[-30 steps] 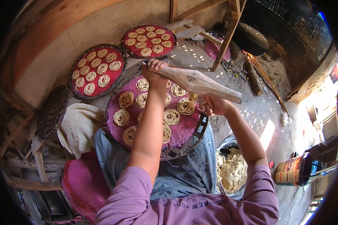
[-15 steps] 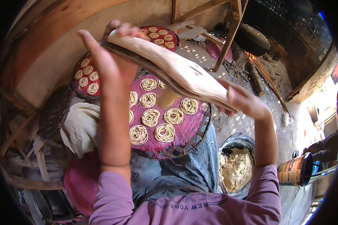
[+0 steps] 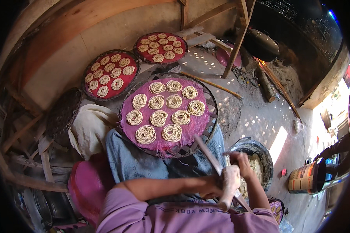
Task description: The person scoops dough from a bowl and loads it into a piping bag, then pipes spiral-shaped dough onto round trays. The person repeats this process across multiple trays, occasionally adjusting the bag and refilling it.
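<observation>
A two-part wooden press is tilted close to my body, above the dough tub's near-left side. Its pale thick piece and a long thin dark piece stand apart at an angle. My left hand is closed at the press's left side, its fingers partly hidden. My right hand curls round the upper end of the pale piece. Below, the black tub holds pale crumbly dough, partly covered by my right arm. On my lap lies a round woven tray with a pink mesh cloth bearing several coiled noodle nests.
Two trays with red cloth and noodle nests stand at the far left. A stick lies beyond my lap. At the far right, burning wood lies beneath a dark pan. A printed bucket lies right; a pink basin sits left.
Both hands have brought the press down from above the tray to beside the dough tub, and its two pieces have swung apart. Another noodle nest now shows complete on the pink cloth.
</observation>
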